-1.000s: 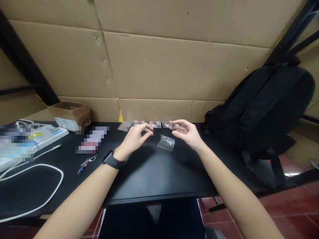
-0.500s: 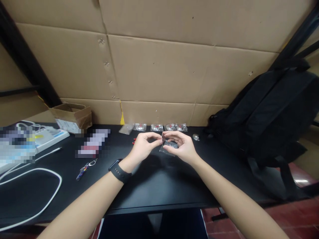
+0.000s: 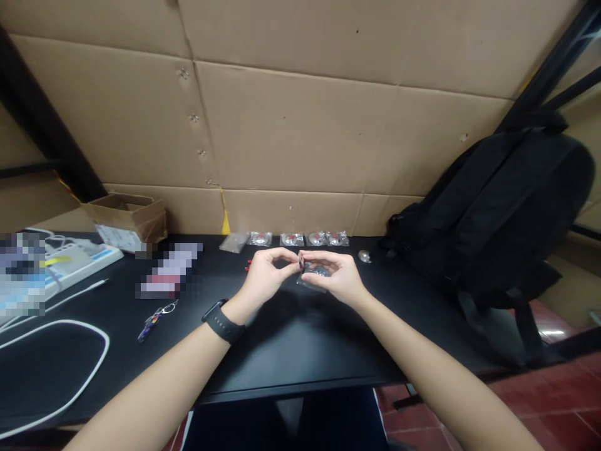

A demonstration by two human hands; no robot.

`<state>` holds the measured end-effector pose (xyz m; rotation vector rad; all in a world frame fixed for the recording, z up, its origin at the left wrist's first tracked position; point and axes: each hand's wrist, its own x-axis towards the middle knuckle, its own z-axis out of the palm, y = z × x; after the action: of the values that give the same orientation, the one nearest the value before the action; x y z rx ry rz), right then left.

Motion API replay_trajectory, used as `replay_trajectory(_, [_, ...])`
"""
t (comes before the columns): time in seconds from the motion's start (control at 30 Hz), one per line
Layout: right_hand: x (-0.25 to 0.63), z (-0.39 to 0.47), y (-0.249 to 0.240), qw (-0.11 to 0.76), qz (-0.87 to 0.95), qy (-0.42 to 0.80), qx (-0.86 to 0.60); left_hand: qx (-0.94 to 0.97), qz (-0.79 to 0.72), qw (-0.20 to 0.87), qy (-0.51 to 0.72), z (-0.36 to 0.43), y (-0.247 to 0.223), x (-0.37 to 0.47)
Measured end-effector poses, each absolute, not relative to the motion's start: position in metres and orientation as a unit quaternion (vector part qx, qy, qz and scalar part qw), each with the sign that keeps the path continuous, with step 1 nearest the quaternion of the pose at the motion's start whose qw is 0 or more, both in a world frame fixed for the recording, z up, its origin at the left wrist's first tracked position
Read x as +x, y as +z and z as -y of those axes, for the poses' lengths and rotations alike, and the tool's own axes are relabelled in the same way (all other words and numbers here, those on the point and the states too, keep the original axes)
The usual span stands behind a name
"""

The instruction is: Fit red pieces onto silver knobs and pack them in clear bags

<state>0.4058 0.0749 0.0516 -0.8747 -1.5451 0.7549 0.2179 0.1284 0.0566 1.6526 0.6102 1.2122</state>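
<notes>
A small round disc (image 3: 301,262), dark reddish and seen nearly edge-on, is held upright between both hands above the black table. My left hand (image 3: 265,275) pinches its left side between thumb and fingertips. On the other side, the thumb and fingers of my right hand (image 3: 342,275) close on it. A clear plastic packet (image 3: 314,279) shows under my right fingers; whether they touch it I cannot tell. Small red pieces (image 3: 248,265) are partly hidden behind my left hand. Behind lie several bagged round items (image 3: 292,240) and a loose shiny round piece (image 3: 364,255).
A black backpack (image 3: 511,207) stands on the right. To the left are an open cardboard box (image 3: 129,222), a white power strip (image 3: 94,263), a white cable (image 3: 106,351), a blurred-out flat item (image 3: 169,272) and a keychain (image 3: 153,322). Cardboard (image 3: 291,138) walls the back.
The whole view has shifted slightly, so things sit a little further left. The disc has turned a bit and shows more of its reddish side. Both hands keep their hold.
</notes>
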Motion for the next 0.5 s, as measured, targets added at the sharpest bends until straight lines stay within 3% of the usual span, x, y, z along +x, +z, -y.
replay_trajectory(0.27, [0.408,-0.076,0.053,0.568,0.685,0.303,-0.342,0.502,-0.203,0.724,0.426,-0.13,0.037,0.225])
replay_trajectory(0.37, [0.405,-0.076,0.05,0.575,0.679,0.319,-0.326,0.486,-0.19,0.738,0.429,-0.13,0.035,0.225])
replay_trajectory(0.5, [0.405,-0.078,0.047,0.571,0.661,0.325,-0.362,0.54,-0.221,0.658,0.476,-0.131,0.035,0.225])
